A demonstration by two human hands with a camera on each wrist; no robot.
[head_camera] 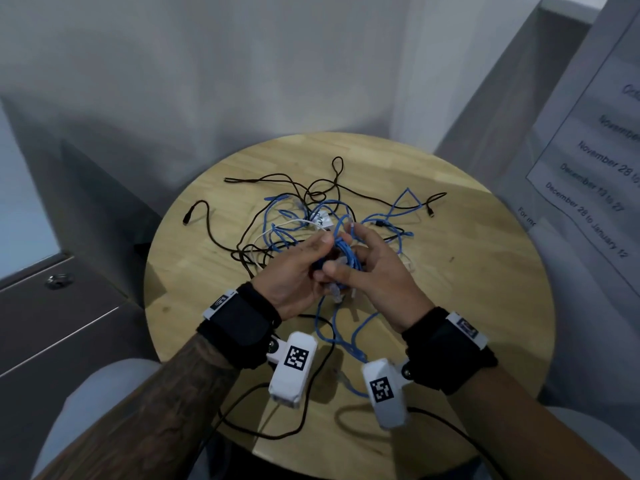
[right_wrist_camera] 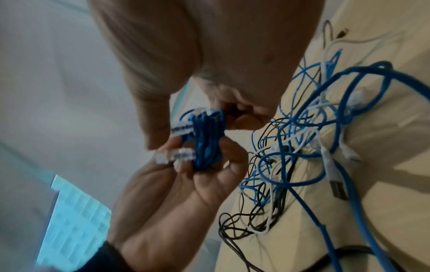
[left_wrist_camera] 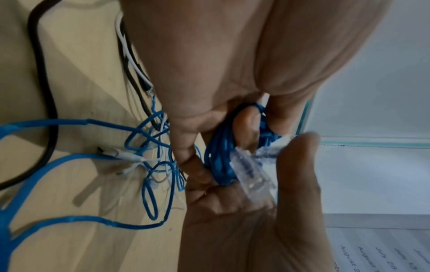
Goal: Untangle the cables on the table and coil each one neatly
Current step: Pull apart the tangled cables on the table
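Note:
Above the middle of the round wooden table (head_camera: 467,271), both hands hold a small tight coil of blue network cable (head_camera: 343,252). My left hand (head_camera: 304,261) pinches the coil (left_wrist_camera: 218,158) from the left. My right hand (head_camera: 367,265) curls round it from the right. Two clear plugs (right_wrist_camera: 167,156) stick out of the coil (right_wrist_camera: 207,141). Behind the hands lies a tangle (head_camera: 311,220) of loose blue cable (head_camera: 401,206), thin black cable (head_camera: 270,181) and white cable (head_camera: 287,225). More blue cable (head_camera: 346,334) trails below the hands.
A sheet of paper with printed dates (head_camera: 588,168) hangs on the right wall. A grey cabinet (head_camera: 52,323) stands left of the table. Black leads from the wrist cameras (head_camera: 304,410) cross the table's near edge. White walls close in behind.

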